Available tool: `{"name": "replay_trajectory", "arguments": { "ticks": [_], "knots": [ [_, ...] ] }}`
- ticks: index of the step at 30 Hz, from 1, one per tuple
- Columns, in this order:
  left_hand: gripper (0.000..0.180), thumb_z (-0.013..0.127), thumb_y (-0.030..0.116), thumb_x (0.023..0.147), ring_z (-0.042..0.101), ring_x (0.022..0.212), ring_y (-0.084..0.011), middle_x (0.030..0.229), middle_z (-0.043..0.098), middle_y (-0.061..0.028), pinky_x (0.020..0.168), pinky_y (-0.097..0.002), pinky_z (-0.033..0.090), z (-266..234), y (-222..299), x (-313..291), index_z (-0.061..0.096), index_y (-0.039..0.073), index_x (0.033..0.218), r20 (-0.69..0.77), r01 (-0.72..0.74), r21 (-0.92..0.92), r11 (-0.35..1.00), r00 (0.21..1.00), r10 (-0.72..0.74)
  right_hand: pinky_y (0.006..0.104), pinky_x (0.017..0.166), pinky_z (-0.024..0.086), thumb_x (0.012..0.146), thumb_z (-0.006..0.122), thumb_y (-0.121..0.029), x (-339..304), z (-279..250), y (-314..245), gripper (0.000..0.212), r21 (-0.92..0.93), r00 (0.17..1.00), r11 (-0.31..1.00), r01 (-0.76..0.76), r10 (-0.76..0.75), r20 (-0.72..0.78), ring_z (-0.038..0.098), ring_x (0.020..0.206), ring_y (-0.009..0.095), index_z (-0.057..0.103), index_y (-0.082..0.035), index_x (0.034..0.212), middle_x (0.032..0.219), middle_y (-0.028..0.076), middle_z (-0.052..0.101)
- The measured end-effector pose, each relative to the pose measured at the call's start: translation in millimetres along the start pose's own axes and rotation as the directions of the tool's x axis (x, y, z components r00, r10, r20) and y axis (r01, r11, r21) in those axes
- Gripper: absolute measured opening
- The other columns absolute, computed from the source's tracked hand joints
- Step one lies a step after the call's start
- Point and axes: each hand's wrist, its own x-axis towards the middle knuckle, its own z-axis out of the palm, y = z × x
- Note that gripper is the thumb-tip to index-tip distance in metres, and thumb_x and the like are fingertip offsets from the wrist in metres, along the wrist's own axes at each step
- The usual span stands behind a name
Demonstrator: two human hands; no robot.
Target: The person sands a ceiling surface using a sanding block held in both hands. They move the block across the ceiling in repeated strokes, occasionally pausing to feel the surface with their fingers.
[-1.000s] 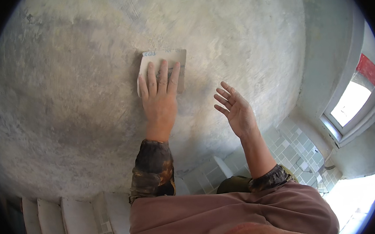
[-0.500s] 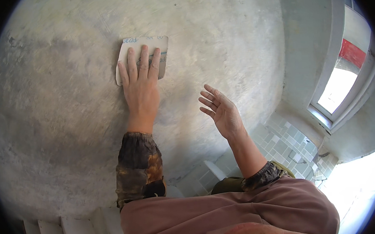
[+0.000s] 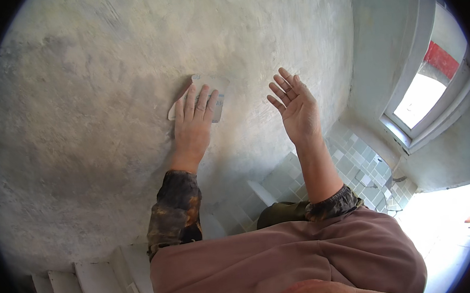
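My left hand (image 3: 192, 134) lies flat, fingers a little apart, on a sheet of sandpaper (image 3: 219, 85), holding it against the grey plastered wall (image 3: 102, 117). The sheet's pale printed back faces me. Its upper left edge curls away from the wall and shows a reddish-brown strip. To the right, my right hand (image 3: 301, 112) is raised with its fingers spread and the palm partly turned to me. Nothing is in it, and it looks apart from the wall.
White steps (image 3: 100, 284) go down at the lower left. Pale green tiles (image 3: 350, 157) cover a surface at the lower right. Beyond them a window (image 3: 425, 100) is set in the right wall, with a bright opening (image 3: 448, 229) below it.
My left hand and the sandpaper have slid down and to the right on the wall, and the sheet's edge now curls. My right hand has risen and moved right.
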Motion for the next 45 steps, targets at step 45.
{"name": "replay_trajectory", "arguments": {
  "ticks": [45],
  "knots": [
    [0.053,0.053,0.016,0.089,0.038,0.138,-0.0215,0.150,0.043,-0.0083,0.118,-0.0367,0.026,68.4,34.5,-111.2,0.049,0.004,0.140,0.440,-0.340,-0.168,0.925,0.814,0.379,0.0448,0.109,0.038,0.103,0.043,-0.035,5.8,-17.8,-29.0,0.055,0.035,0.952,0.973,0.229,-0.216,-0.219,0.048,0.126,0.029,0.043,0.005,0.141,0.131,0.018,0.051]
  ]
}}
